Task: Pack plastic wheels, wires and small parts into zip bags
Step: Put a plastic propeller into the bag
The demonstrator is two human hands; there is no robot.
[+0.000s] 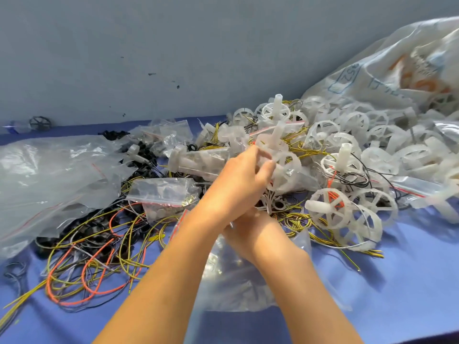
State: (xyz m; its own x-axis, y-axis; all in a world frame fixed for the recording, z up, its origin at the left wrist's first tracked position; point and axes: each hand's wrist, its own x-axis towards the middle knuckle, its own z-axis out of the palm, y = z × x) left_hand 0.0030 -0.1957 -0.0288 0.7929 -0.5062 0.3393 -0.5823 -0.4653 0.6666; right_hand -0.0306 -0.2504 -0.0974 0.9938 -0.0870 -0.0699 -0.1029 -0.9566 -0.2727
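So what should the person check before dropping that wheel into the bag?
1. Wheel gripped: ok. The left hand has its fingers curled round a white wheel.
2. Wheel free of wires: cannot tell. Yellow wires lie right behind it.
3. Bag within reach: ok. A clear bag lies just below both hands.
4. Bag mouth open: cannot tell. The hands cover it.
5. Bag held steady: cannot tell. The right hand rests over the bag, but its fingers are hidden.
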